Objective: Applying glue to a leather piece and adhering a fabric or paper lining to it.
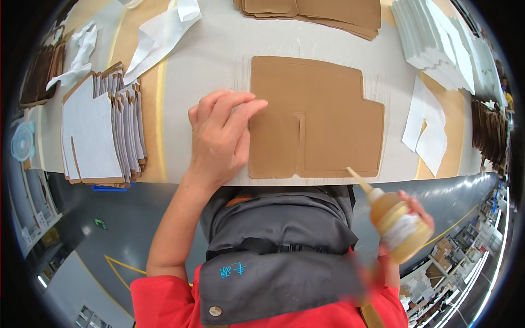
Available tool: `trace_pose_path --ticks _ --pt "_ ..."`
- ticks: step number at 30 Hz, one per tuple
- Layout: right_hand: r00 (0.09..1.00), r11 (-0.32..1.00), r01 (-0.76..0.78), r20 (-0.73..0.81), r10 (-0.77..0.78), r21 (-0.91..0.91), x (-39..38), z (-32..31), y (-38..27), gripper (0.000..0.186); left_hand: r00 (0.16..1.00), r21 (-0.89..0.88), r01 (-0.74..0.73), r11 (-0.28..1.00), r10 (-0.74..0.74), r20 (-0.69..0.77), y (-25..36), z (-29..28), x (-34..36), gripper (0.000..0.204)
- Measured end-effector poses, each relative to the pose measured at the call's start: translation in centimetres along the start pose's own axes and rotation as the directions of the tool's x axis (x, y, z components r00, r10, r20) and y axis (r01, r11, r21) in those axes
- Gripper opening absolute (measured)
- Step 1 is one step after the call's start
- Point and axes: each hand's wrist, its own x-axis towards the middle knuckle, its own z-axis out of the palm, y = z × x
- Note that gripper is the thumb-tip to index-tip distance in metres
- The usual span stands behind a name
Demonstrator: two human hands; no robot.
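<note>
In front of me a brown leather-like panel [333,131] lies flat on the table, with a notch at its far right corner and a slit near its middle. My left hand [221,134] hovers at the panel's left edge, its fingers loosely bent and a little apart, with nothing visible in them. Past the table's front edge, at the right, my right hand [420,210] is wrapped around a squeeze bottle [391,218] of amber liquid. The bottle is tilted, and its long thin nozzle points at the panel's near right edge. Most of the right hand's fingers are hidden behind the bottle.
A stack of white-faced brown panels [93,131] stands at the left. More brown panels [333,11] are piled at the far side. White sheets [432,44] are stacked far right, with a loose white piece [426,128] nearer. Crumpled white paper [158,41] lies far left.
</note>
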Motion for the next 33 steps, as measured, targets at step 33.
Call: trace_pose_path --ticks 33 --pt "0.888 0.847 -0.454 0.058 0.457 0.277 4.4 6.0 2.5 0.103 0.999 -0.105 0.021 0.994 -0.017 0.035 1.2 -0.3 -3.6 0.043"
